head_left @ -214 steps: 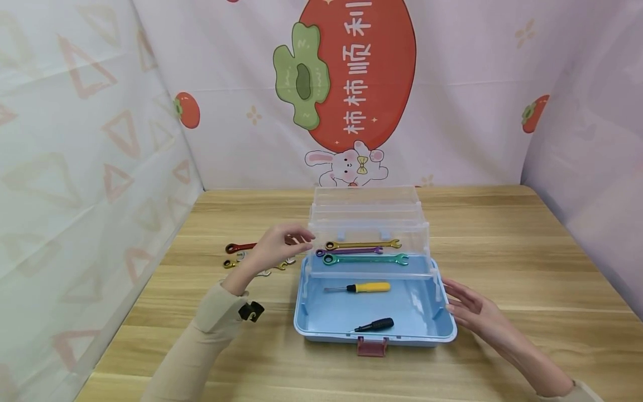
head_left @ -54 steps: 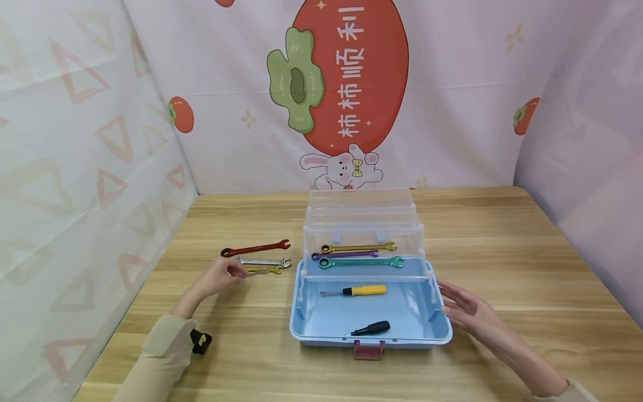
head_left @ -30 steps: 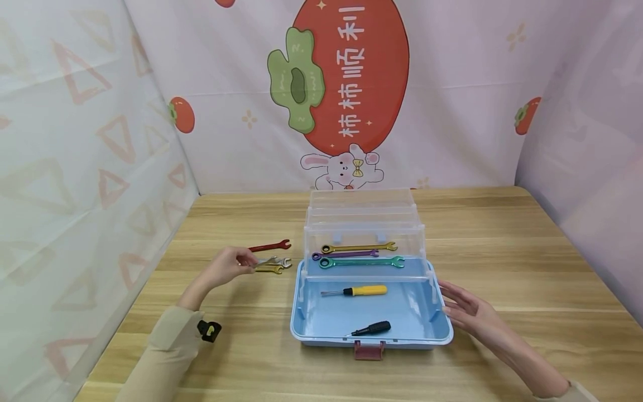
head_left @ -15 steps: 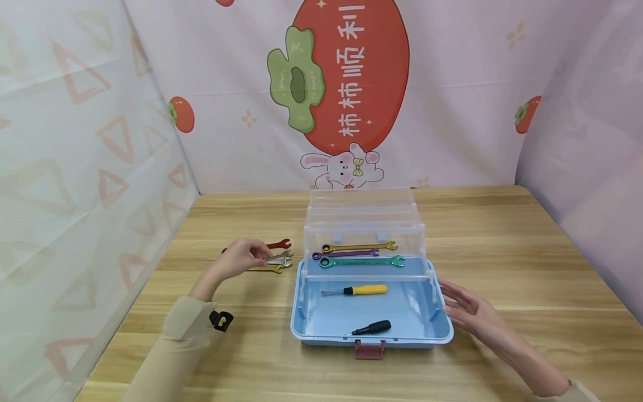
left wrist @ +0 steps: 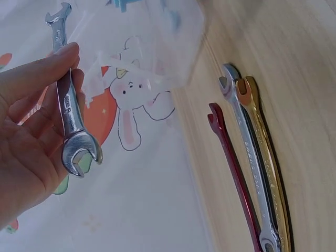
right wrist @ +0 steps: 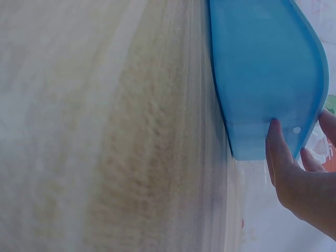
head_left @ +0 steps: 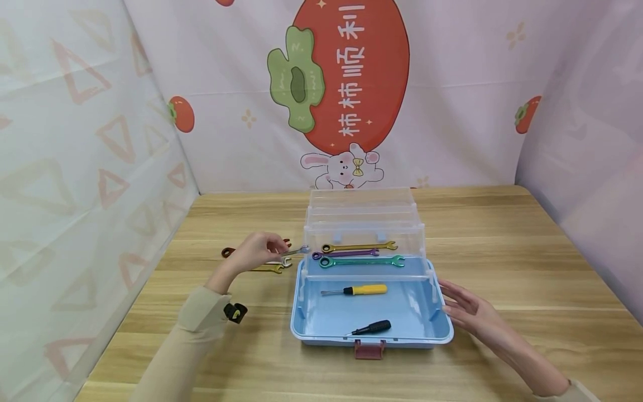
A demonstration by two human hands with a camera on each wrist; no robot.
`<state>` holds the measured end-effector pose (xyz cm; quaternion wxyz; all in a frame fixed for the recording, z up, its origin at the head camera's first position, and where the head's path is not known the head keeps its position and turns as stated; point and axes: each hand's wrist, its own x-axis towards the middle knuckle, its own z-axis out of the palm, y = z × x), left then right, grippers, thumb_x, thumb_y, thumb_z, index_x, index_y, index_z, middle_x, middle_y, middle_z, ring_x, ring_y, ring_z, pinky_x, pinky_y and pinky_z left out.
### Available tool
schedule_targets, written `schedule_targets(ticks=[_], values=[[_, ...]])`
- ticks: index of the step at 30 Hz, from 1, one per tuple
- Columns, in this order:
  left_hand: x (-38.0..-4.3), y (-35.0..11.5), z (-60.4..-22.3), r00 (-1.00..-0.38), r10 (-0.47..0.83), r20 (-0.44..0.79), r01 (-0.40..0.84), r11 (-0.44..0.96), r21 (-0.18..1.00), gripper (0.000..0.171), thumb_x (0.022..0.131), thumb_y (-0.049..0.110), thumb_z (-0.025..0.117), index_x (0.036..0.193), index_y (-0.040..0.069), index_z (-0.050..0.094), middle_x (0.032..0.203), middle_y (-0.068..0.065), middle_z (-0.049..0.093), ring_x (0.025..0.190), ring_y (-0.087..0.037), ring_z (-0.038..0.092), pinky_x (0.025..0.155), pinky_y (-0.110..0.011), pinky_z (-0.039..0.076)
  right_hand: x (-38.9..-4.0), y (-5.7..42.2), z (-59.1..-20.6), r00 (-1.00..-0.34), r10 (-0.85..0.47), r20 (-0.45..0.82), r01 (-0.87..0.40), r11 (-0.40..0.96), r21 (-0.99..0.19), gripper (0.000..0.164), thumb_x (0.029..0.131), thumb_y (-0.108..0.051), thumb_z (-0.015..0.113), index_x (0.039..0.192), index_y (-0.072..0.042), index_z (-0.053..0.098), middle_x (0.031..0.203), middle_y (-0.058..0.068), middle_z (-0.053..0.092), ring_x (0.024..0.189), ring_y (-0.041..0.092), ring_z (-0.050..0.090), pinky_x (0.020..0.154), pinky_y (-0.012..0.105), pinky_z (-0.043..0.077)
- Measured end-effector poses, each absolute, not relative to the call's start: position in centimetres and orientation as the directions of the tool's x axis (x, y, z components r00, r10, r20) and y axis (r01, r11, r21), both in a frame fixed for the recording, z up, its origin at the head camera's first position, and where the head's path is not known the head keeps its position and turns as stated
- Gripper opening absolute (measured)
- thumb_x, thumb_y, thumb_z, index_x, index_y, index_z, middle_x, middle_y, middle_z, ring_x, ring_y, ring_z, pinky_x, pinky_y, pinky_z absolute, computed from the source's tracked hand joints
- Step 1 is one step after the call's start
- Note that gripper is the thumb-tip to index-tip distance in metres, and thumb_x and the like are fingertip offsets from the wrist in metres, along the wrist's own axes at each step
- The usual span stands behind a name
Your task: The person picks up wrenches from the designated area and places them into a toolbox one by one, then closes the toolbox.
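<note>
My left hand (head_left: 253, 252) pinches a silver double open-end wrench (left wrist: 69, 110) between thumb and fingers, its far tip reaching the left edge of the clear tray in the head view. Below that hand lie a red wrench (left wrist: 232, 160), a silver wrench (left wrist: 250, 144) and a gold wrench (left wrist: 270, 163) on the table. Fingertips of my right hand (head_left: 474, 315) rest against the right side wall of the blue toolbox (head_left: 412, 304); the right wrist view shows those fingers fairly straight. The tray holds a gold wrench (head_left: 359, 247), a purple wrench (head_left: 351, 254) and a green ratchet wrench (head_left: 364, 261).
On the toolbox floor lie a yellow-handled screwdriver (head_left: 369, 289) and a black-handled screwdriver (head_left: 378, 327). The transparent lid (head_left: 361, 197) stands open behind the tray, and a reddish latch (head_left: 369, 350) hangs at the front. A printed cloth (head_left: 452, 139) backs the wooden table (head_left: 502, 240).
The left hand picked up the small silver wrench from beside the others and carried it rightward to the tray's edge. The right hand has stayed at the toolbox.
</note>
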<state>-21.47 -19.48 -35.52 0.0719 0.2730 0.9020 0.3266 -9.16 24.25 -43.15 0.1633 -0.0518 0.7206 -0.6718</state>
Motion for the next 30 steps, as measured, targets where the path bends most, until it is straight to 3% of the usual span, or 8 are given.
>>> schedule_targets(ticks=[5, 12, 15, 17, 19, 23, 26, 30], values=[[-21.7, -18.3, -35.1, -0.819, 0.572, 0.042, 0.452, 0.599, 0.661, 0.012, 0.074, -0.002, 0.067, 0.085, 0.001, 0.065, 0.078, -0.007, 0.063, 0.066, -0.010, 0.054, 0.059, -0.024, 0.046, -9.1, 24.2, -43.1, -0.942, -0.285, -0.176, 0.152, 0.105, -0.983, 0.063, 0.089, -0.013, 0.053, 0.138, 0.003, 0.016, 0.121, -0.016, 0.043, 0.102, -0.004, 0.051, 0.081, 0.020, 0.044], [-22.1, -16.5, -34.5, -0.795, 0.605, 0.047, 0.491, 0.595, 0.637, 0.011, 0.074, 0.000, 0.068, 0.085, 0.003, 0.067, 0.079, -0.004, 0.064, 0.066, -0.011, 0.054, 0.060, -0.023, 0.047, -9.2, 24.3, -43.2, -0.942, -0.300, -0.150, 0.129, 0.086, -0.988, 0.063, 0.089, -0.011, 0.051, 0.137, 0.006, 0.015, 0.115, -0.025, 0.045, 0.101, -0.003, 0.051, 0.081, 0.020, 0.045], [-22.2, -15.7, -34.2, -0.782, 0.622, 0.049, 0.515, 0.598, 0.614, 0.011, 0.074, 0.001, 0.068, 0.085, 0.003, 0.067, 0.080, -0.004, 0.064, 0.067, -0.011, 0.055, 0.061, -0.023, 0.047, -9.2, 24.3, -43.2, -0.943, -0.289, -0.166, 0.139, 0.113, -0.984, 0.063, 0.089, -0.012, 0.051, 0.138, 0.005, 0.015, 0.130, -0.003, 0.042, 0.101, -0.005, 0.050, 0.081, 0.020, 0.045], [-22.2, -15.1, -34.0, -0.774, 0.631, 0.045, 0.526, 0.602, 0.601, 0.011, 0.074, 0.002, 0.069, 0.085, 0.003, 0.067, 0.080, -0.005, 0.064, 0.067, -0.011, 0.055, 0.061, -0.022, 0.047, -9.1, 24.2, -43.1, -0.942, -0.282, -0.181, 0.149, 0.132, -0.980, 0.064, 0.089, -0.013, 0.052, 0.138, 0.004, 0.015, 0.137, 0.014, 0.033, 0.101, -0.006, 0.050, 0.081, 0.020, 0.045], [-22.2, -14.6, -33.9, -0.765, 0.643, 0.037, 0.536, 0.604, 0.590, 0.011, 0.074, 0.002, 0.069, 0.085, 0.003, 0.067, 0.080, -0.005, 0.064, 0.067, -0.011, 0.054, 0.061, -0.021, 0.047, -9.1, 24.2, -43.1, -0.942, -0.277, -0.190, 0.156, 0.140, -0.978, 0.064, 0.089, -0.014, 0.052, 0.139, 0.003, 0.015, 0.139, 0.024, 0.024, 0.101, -0.006, 0.049, 0.081, 0.020, 0.045], [-22.2, -13.6, -33.5, -0.746, 0.665, 0.021, 0.548, 0.596, 0.587, 0.011, 0.074, 0.003, 0.068, 0.085, 0.003, 0.067, 0.081, -0.005, 0.064, 0.068, -0.011, 0.054, 0.062, -0.020, 0.047, -9.2, 24.3, -43.1, -0.942, -0.280, -0.187, 0.157, 0.124, -0.980, 0.063, 0.089, -0.013, 0.052, 0.138, 0.003, 0.016, 0.132, 0.002, 0.039, 0.102, -0.005, 0.050, 0.082, 0.021, 0.045], [-22.3, -13.0, -33.3, -0.731, 0.683, 0.017, 0.560, 0.584, 0.587, 0.011, 0.075, 0.002, 0.068, 0.085, 0.002, 0.067, 0.081, -0.005, 0.064, 0.067, -0.011, 0.055, 0.062, -0.020, 0.047, -9.2, 24.3, -43.2, -0.943, -0.280, -0.181, 0.153, 0.118, -0.981, 0.063, 0.089, -0.013, 0.052, 0.138, 0.004, 0.016, 0.124, -0.011, 0.042, 0.102, -0.005, 0.050, 0.082, 0.020, 0.044], [-22.5, -12.2, -33.2, -0.717, 0.697, 0.022, 0.577, 0.575, 0.580, 0.010, 0.075, 0.002, 0.068, 0.084, 0.003, 0.067, 0.081, -0.007, 0.064, 0.067, -0.010, 0.055, 0.062, -0.019, 0.047, -9.1, 24.2, -43.2, -0.944, -0.273, -0.186, 0.154, 0.136, -0.979, 0.064, 0.089, -0.013, 0.052, 0.138, 0.004, 0.015, 0.134, 0.008, 0.036, 0.101, -0.006, 0.050, 0.082, 0.020, 0.044]])
